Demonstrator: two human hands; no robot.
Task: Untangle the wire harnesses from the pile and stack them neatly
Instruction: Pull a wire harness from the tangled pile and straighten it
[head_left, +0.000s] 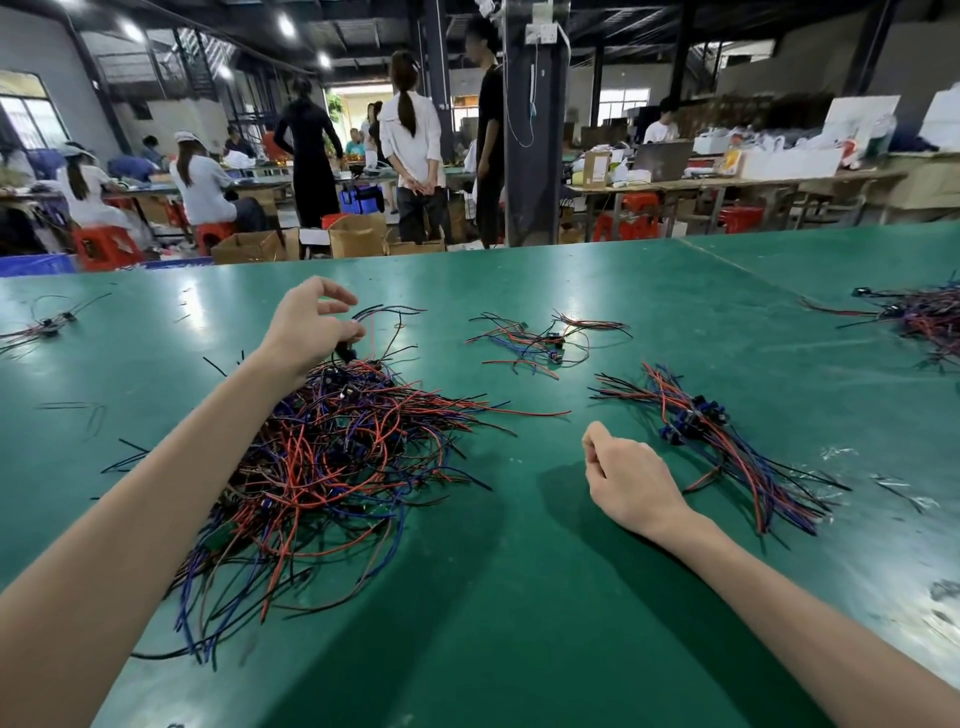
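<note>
A big tangled pile of red, blue and black wire harnesses (332, 467) lies on the green table (519, 597) at left centre. My left hand (309, 327) is at the pile's far edge and pinches a black connector of one harness (345, 353), whose wires arc up to the right. My right hand (628, 478) rests on the table with loosely curled fingers and holds nothing. Just right of it lies a straightened stack of harnesses (727, 447) with blue connectors bunched together.
A small loose cluster of harnesses (540, 343) lies farther back at centre. Another heap (919, 317) sits at the far right, and a few harnesses (47, 327) at the far left. Stray black wires lie left of the pile. People stand and sit beyond the table's far edge.
</note>
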